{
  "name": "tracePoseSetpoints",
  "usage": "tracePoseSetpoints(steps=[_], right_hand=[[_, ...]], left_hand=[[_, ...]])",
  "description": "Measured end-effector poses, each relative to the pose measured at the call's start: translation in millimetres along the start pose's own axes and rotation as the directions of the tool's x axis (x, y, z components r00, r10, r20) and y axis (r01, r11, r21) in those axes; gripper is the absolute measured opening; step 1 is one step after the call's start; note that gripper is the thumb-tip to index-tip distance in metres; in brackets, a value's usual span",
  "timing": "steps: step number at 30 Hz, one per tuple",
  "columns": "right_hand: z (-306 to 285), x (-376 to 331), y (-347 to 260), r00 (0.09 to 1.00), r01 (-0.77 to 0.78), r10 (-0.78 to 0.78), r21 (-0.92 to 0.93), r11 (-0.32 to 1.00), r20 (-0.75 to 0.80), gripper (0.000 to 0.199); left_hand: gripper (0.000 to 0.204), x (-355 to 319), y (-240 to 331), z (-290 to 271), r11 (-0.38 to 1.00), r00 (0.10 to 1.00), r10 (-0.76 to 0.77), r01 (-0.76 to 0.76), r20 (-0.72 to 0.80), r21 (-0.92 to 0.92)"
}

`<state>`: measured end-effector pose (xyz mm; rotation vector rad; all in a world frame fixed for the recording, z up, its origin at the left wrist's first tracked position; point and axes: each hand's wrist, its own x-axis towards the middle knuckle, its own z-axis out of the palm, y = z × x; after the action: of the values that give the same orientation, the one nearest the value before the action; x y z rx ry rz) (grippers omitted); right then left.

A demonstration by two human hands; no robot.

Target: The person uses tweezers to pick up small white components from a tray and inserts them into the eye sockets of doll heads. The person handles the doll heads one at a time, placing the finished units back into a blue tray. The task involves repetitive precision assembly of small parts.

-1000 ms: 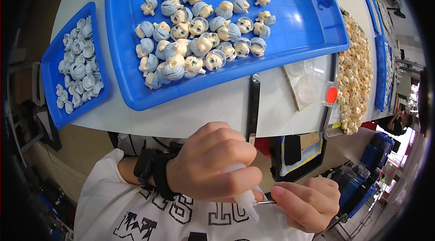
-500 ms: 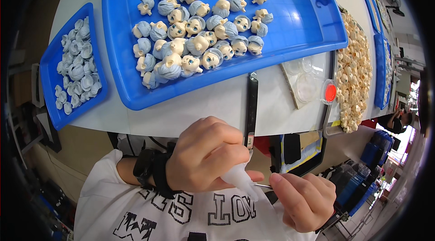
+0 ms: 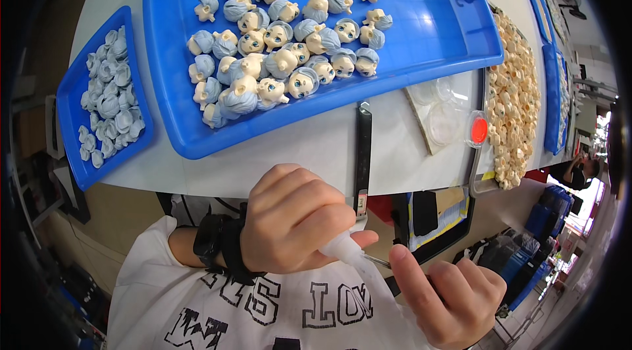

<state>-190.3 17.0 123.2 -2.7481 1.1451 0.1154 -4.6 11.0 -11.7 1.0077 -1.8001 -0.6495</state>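
Note:
My left hand (image 3: 299, 222), with a dark watch and black band at the wrist, is closed around a small white squeeze bottle (image 3: 344, 249). The bottle's pale nozzle tilts down to the right, blurred against my white shirt. A thin metal rod (image 3: 378, 261) spans from beside the bottle to my right hand (image 3: 454, 297). Its end meets my right index fingertip; the other fingers are curled and the thumb is hidden. Beyond my hands lies a large blue tray (image 3: 276, 127) with several doll heads (image 3: 304, 82) with light blue hair.
At the left, a smaller blue tray (image 3: 146, 127) holds light blue hair pieces (image 3: 108, 105). A long black tool (image 3: 363, 152) with a label reaches the table edge. Clear round dishes (image 3: 444, 123) and a red-filled pot (image 3: 478, 129) sit near a metal tray of cream parts (image 3: 510, 106). Someone (image 3: 582, 171) sits far right.
My right hand has shifted right and its index finger is straighter. My left hand and the bottle have moved slightly up and left. The view has shifted a little.

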Motion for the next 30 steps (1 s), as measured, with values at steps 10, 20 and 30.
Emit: tracePoseSetpoints(steps=[10, 20, 30], right_hand=[[-2.8, 5.1, -10.0, 0.991, -0.133, 0.132, 0.189, 0.973, 0.017, 0.04], [-2.3, 2.4, -8.8, 0.996, -0.092, 0.093, 0.155, 0.984, 0.0, 0.041], [-10.0, -1.7, -1.0, 0.993, 0.098, -0.08, -0.218, 0.971, 0.088, 0.046]], left_hand=[[0.032, -0.6, -2.1, -0.9, 1.0, 1.0, 0.009, -0.009, -0.018, 0.008], [0.039, 0.4, -4.8, -4.4, 0.998, 0.998, 0.059, -0.059, 0.004, 0.027], [0.039, -5.3, -6.4, -0.9, 0.998, 0.998, 0.06, -0.059, 0.012, -0.023]])
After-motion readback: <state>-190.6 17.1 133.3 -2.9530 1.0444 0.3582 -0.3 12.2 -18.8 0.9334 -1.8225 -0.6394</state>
